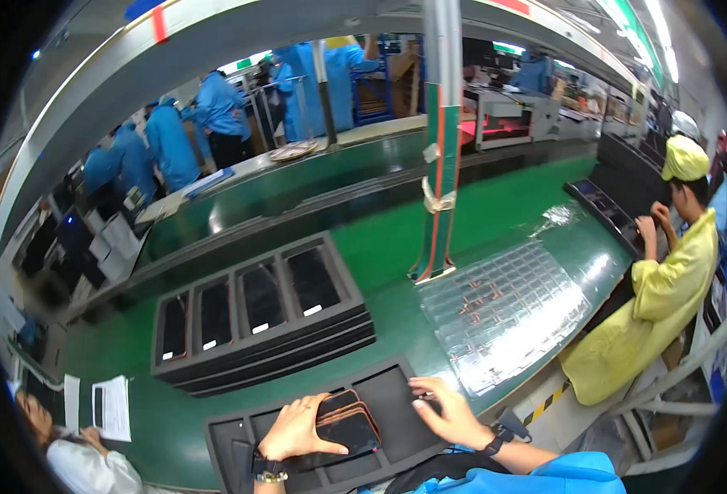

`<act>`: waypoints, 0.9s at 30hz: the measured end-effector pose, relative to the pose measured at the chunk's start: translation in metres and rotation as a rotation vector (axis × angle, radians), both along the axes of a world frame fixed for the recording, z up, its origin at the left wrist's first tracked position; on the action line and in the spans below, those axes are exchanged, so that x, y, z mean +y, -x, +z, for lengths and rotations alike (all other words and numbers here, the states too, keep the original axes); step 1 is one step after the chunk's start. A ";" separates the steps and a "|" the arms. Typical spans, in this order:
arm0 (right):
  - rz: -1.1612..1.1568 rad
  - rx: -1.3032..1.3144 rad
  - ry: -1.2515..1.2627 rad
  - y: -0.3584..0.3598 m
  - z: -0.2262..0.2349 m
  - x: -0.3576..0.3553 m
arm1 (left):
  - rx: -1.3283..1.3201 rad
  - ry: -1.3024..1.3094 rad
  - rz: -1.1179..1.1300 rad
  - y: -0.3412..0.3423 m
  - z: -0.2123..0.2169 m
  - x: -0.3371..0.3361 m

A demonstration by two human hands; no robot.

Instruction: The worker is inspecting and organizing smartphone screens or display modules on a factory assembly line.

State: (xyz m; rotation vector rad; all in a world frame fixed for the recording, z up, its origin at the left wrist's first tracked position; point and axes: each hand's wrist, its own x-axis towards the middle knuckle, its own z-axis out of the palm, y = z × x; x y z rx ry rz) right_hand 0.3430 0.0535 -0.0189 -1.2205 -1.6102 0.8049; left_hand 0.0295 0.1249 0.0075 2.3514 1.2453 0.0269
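My left hand (298,430) wraps round a small stack of black phone-like panels with orange edges (349,430), thumb on the near side and fingers on the far side. The panels sit on or just above a black foam tray (384,387) with compartments, in front of me. Over the tray's right edge hovers my right hand (452,416), fingers apart and slightly curled, with nothing visible in it. A dark band is on each wrist; the left also wears a metal bracelet.
Beyond the tray stands a stack of black foam trays (269,350), the top one holding several similar panels. A clear plastic blister sheet (503,309) with small reddish parts lies at right. A green-and-red post (439,189) rises behind. A co-worker in yellow (668,288) works at right; papers (112,409) lie left.
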 end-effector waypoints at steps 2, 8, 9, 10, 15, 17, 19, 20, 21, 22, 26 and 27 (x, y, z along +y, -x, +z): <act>-0.162 0.035 0.038 -0.030 -0.013 -0.015 | -0.139 -0.042 -0.012 -0.004 0.004 -0.013; -0.546 0.065 0.040 -0.079 -0.035 -0.058 | -0.083 -0.216 -0.072 -0.018 0.008 -0.042; -0.529 0.069 0.052 -0.073 -0.034 -0.062 | -0.094 -0.221 -0.052 -0.017 0.006 -0.045; -0.477 0.033 0.022 -0.063 -0.032 -0.065 | -0.087 -0.213 -0.035 -0.018 0.006 -0.049; -0.034 -0.178 -0.184 -0.017 -0.010 -0.064 | -0.037 -0.476 -0.061 -0.017 -0.007 -0.079; 0.112 -0.223 -0.188 -0.006 -0.010 -0.064 | -0.040 -0.499 -0.001 -0.021 -0.014 -0.097; 0.153 -0.204 -0.170 0.002 -0.011 -0.063 | 0.022 -0.489 0.029 -0.024 -0.025 -0.108; 0.196 -0.187 -0.156 0.006 -0.012 -0.062 | 0.062 -0.487 0.042 -0.025 -0.030 -0.112; 0.209 -0.201 -0.163 0.009 -0.015 -0.062 | 0.063 -0.480 0.042 -0.024 -0.033 -0.115; 0.210 -0.201 -0.162 0.010 -0.014 -0.063 | 0.050 -0.473 0.057 -0.025 -0.034 -0.119; 0.232 -0.247 -0.162 0.011 -0.014 -0.063 | 0.079 -0.463 0.073 -0.025 -0.037 -0.125; 0.233 -0.252 -0.166 0.011 -0.016 -0.063 | 0.080 -0.459 0.076 -0.025 -0.038 -0.125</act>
